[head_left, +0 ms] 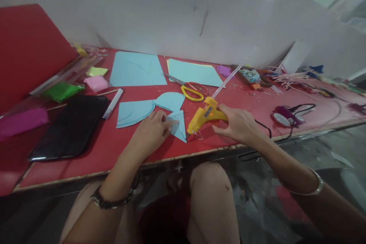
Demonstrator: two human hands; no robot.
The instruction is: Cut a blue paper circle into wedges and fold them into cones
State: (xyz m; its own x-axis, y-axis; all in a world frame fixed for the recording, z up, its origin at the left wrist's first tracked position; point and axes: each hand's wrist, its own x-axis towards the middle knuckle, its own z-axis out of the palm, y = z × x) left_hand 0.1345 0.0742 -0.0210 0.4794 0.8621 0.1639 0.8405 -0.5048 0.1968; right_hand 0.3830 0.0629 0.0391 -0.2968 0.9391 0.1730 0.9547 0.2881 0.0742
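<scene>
A yellow hot glue gun (206, 114) with a clear glue stick jutting from its back is held by my right hand (238, 124), whose thumb and fingers close on the handle. The gun's nozzle points down at the corner of a cut light-blue paper piece (180, 131), touching or very near it. On that piece rests my left hand (153, 131), index finger stretched out, other fingers partly bent, holding nothing. Beside it lie more curved blue paper cutouts (133, 112). Scissors (192, 92) with red and yellow handles lie just behind.
Blue sheets (137, 68) and a second stack (194, 71) lie at the back of the red table (160, 155). A black tablet-like slab (71, 127), white marker (113, 103) and colored packets (64, 91) are left. A small box (251, 77), purple device (287, 117) and cords are right.
</scene>
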